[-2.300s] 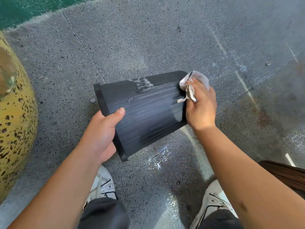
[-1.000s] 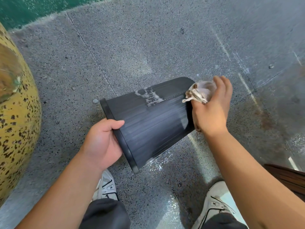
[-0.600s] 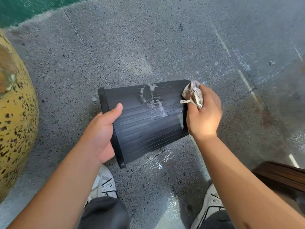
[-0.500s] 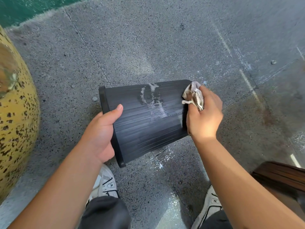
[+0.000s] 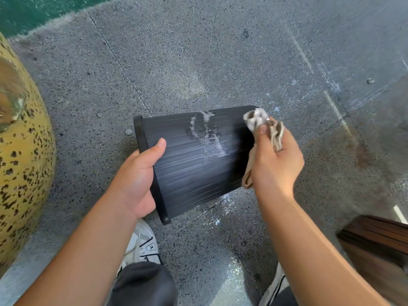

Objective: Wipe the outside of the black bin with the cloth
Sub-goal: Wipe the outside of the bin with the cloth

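While tipped on its side above the speckled grey floor [image 5: 220, 51], black bin [image 5: 194, 164] held with rim toward the left and base toward the right, ribbed wall turned up to the camera. Left hand [image 5: 136, 180] closed over the rim, thumb lying on the ribbed wall, fingers hidden behind the edge. Right hand [image 5: 276, 164] at the base end, grip closed on a crumpled beige cloth [image 5: 262, 127], one bunch poking out above the thumb, one tail hanging down beside the palm; cannot tell whether cloth touches the bin. Whitish foamy smear [image 5: 205, 135] across the upper middle of the wall, between the two hands. Yellow, black-spotted rounded object [image 5: 24, 151] close on the left, well apart from the bin. Green surface [image 5: 33, 12] along the far top-left edge. Dark brown wooden piece [image 5: 375, 239] at lower right, near the right forearm. White shoes [image 5: 143, 246] and dark trouser legs below, wet glare on the floor between them.
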